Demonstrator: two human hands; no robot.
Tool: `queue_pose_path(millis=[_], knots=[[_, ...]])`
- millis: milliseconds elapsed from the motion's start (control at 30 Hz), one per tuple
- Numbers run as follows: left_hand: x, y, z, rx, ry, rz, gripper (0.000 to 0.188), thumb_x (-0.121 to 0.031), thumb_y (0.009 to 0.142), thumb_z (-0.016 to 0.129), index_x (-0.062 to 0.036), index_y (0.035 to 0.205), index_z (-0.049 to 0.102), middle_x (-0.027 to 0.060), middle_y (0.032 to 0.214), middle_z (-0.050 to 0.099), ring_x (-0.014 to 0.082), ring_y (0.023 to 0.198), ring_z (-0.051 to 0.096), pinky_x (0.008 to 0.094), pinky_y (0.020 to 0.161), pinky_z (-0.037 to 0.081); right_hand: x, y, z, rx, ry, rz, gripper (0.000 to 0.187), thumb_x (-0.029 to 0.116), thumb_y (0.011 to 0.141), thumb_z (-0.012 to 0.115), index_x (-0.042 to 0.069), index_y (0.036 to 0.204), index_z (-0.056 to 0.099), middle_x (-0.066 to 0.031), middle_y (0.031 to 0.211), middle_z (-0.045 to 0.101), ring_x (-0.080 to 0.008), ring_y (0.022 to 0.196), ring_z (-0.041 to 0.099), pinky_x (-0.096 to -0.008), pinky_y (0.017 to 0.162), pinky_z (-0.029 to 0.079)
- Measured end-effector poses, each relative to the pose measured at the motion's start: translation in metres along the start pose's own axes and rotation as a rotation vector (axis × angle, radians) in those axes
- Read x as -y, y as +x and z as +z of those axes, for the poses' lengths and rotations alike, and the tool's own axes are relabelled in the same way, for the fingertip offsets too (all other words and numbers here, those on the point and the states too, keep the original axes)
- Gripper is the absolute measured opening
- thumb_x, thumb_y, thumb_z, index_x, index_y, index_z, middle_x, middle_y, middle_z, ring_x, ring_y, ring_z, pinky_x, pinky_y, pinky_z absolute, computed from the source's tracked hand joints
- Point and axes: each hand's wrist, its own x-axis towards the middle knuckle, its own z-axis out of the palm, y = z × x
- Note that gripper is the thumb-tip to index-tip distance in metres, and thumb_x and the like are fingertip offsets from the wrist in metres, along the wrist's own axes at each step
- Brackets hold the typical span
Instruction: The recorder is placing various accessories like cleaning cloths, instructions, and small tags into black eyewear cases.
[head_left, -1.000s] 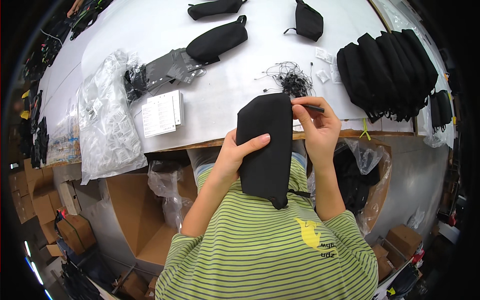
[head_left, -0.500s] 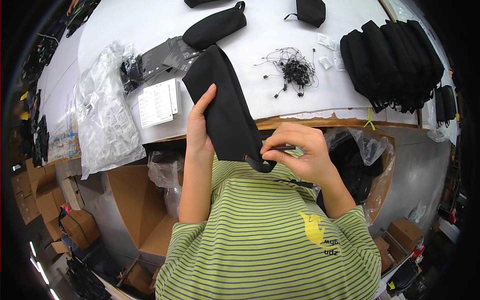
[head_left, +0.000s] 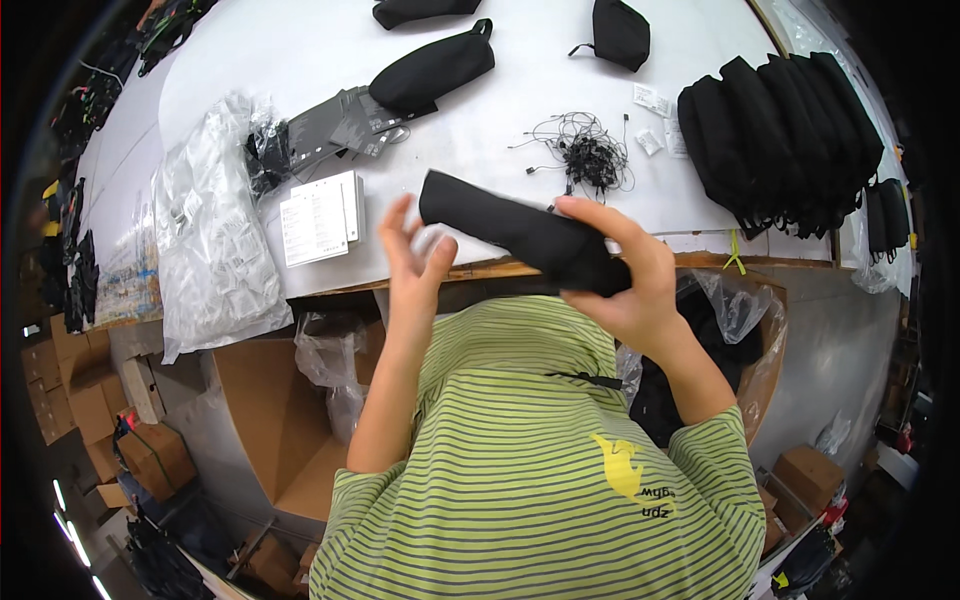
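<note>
A long black fabric pouch (head_left: pixel 505 228) is held over the table's near edge, slanting down to the right. My right hand (head_left: pixel 640 270) grips its right end, thumb and fingers wrapped round it. My left hand (head_left: pixel 415 250) is raised beside the pouch's left end, empty, with its fingers spread and slightly blurred. Beyond the pouch, a tangle of black tag strings (head_left: pixel 592 160) rests on the white table (head_left: pixel 480 140). To the left stands a stack of white printed cards (head_left: pixel 318 222), and dark grey hang tags (head_left: pixel 355 122) are fanned out behind it.
Another black pouch (head_left: pixel 435 68) lies near the dark tags, and one more (head_left: pixel 620 35) sits farther back. A row of black pouches (head_left: pixel 775 140) fills the right side. A clear plastic bag of small packets (head_left: pixel 215 240) droops over the table's left edge. Below are open cardboard boxes (head_left: pixel 260 420).
The pouch has swung from nearly upright to a flatter slant and moved right. My left hand has let go of it; my right hand has shifted from its strap end to gripping its body.
</note>
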Motion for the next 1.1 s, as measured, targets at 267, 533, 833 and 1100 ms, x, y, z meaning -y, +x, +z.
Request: queue_pose_path(millis=[267,533,833,1100], knots=[[-0.026,0.002,-0.016,0.21,0.682,0.629,0.024,-0.012,0.078,0.07,-0.0013,0.099,0.064,0.0071,0.098,0.067,0.0161,0.092,0.057,0.0373,0.106,0.028,-0.009,0.0,-0.021,0.073,0.009,0.074,0.043,0.006,0.065,0.08,0.008,0.106,0.067,-0.0071,0.099,0.062,-0.0186,0.09,0.061,-0.0281,0.076,0.05],[-0.025,0.013,0.011,0.491,0.6,0.525,0.046,-0.04,0.086,0.065,0.0013,0.105,0.06,0.0088,0.099,0.055,0.0162,0.078,0.054,0.0268,0.07,0.042,-0.004,-0.001,-0.075,0.116,-0.035,0.274,0.025,0.011,0.073,0.076,0.008,0.097,0.071,-0.0006,0.082,0.063,-0.0085,0.067,0.055,-0.021,0.055,0.039],[-0.08,0.044,-0.107,-0.387,1.105,0.749,0.04,-0.018,0.091,0.058,-0.0028,0.127,0.047,0.0104,0.124,0.051,0.0214,0.107,0.049,0.0336,0.092,0.039,-0.009,0.031,-0.333,-1.264,-1.293,-0.205,0.037,0.032,0.085,0.068,0.016,0.118,0.062,-0.0069,0.104,0.066,-0.0191,0.087,0.064,-0.0285,0.067,0.049],[-0.063,0.074,-0.159,-0.337,1.388,0.306,0.077,-0.04,0.084,0.067,0.0047,0.138,0.034,0.0233,0.131,0.044,0.036,0.122,0.04,0.0424,0.104,0.03,-0.109,0.033,-0.412,-0.338,-1.144,0.673,0.064,0.013,0.076,0.055,0.03,0.137,0.045,-0.0145,0.135,0.049,-0.0349,0.117,0.052,-0.0366,0.099,0.042]])
